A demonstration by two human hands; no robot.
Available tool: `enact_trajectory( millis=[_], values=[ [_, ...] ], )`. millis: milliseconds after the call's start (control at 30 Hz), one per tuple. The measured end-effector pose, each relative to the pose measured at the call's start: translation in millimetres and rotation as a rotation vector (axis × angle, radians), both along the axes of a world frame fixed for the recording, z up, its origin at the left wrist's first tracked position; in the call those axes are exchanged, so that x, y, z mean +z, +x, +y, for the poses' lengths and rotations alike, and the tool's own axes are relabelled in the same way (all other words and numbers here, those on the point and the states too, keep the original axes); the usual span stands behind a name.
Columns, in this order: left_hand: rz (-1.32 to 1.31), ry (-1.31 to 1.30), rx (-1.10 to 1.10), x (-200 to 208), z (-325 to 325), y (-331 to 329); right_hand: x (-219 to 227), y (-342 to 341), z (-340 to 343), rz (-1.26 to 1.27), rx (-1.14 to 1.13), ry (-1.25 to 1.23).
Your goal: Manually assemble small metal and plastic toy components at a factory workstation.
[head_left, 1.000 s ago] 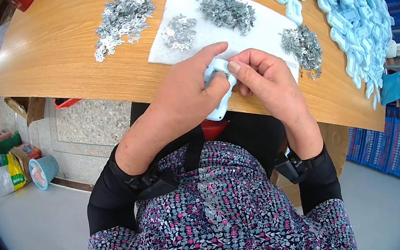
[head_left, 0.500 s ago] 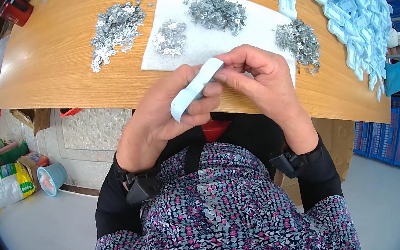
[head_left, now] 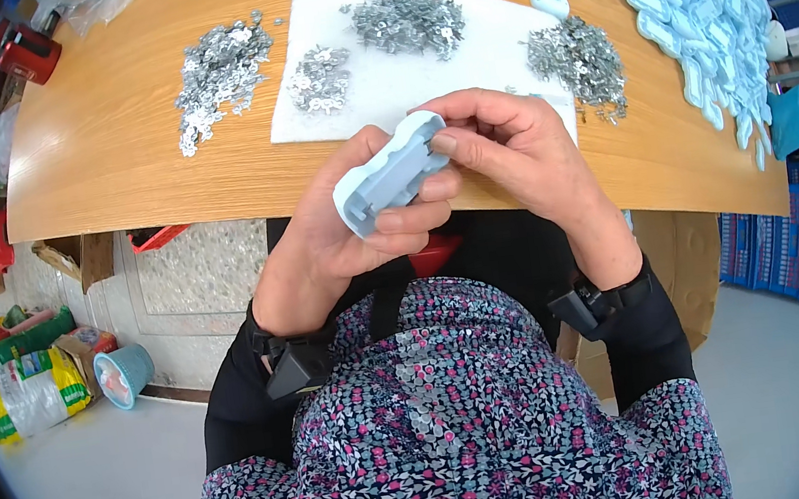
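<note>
A light blue plastic casing [head_left: 392,178] lies in my left hand [head_left: 320,222], its hollow inner side with raised ribs turned up. The fingers of that hand wrap round it from below, above the table's near edge. My right hand [head_left: 528,152] is closed in a pinch at the casing's far right end, thumb against the inside of the rim. Whatever is between those fingertips is too small and covered to name. Beyond my hands is a white felt mat [head_left: 293,127] bearing a large heap of small metal parts [head_left: 408,21] and a smaller metal heap [head_left: 320,78].
Small flat metal pieces [head_left: 220,76] are heaped on the wooden table [head_left: 105,157] left of the mat. Another metal pile [head_left: 579,64] lies at its right edge. Many blue casings [head_left: 691,9] cover the right side. A red container [head_left: 26,54] stands far left.
The casing has been tilted so its hollow inside faces up, where before mainly its smooth side showed. My right fingers stay at its far end. The whole view has shifted slightly.
</note>
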State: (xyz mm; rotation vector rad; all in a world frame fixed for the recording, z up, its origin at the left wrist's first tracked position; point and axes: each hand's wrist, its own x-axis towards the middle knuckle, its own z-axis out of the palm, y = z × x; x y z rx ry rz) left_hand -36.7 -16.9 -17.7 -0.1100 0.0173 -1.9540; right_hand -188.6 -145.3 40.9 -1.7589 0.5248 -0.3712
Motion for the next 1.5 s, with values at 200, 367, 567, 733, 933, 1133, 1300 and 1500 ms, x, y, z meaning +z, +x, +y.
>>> enact_trajectory(
  millis=[200, 367, 567, 733, 933, 1133, 1300, 1500],
  values=[
    [-0.305, 0.033, -0.074, 3.9, -14.1, -17.4, 2.6, -38.7, -5.6, 0.064, -0.087, 0.141],
    [-0.701, 0.03, -0.048, 14.9, -17.9, -34.0, 8.1, -115.1, -15.3, 0.132, -0.257, 0.088],
    [-0.985, 0.055, -0.014, 30.8, -14.0, -42.1, -2.4, -257.7, -20.9, 0.265, -0.547, 0.057],
    [-1.251, -0.028, 0.008, 65.6, -22.4, -32.2, -75.7, -418.4, -28.1, 0.523, -0.837, -0.037],
    [-2.167, -0.186, 0.43, 90.8, -79.5, 37.6, -104.0, -408.1, -33.8, 0.489, -0.925, -0.153],
    [-2.965, -0.566, 0.646, 50.4, -172.0, 124.5, -51.4, -278.1, -30.6, 0.31, -0.723, -0.232],
    [-3.107, -0.834, 0.389, 54.1, -191.0, 131.0, 7.9, -207.1, -7.0, 0.298, -0.554, -0.548],
    [-2.602, -0.543, 0.593, 72.5, -194.9, 143.5, 45.2, -170.0, -5.7, 0.219, -0.473, -0.522]
  ],
)
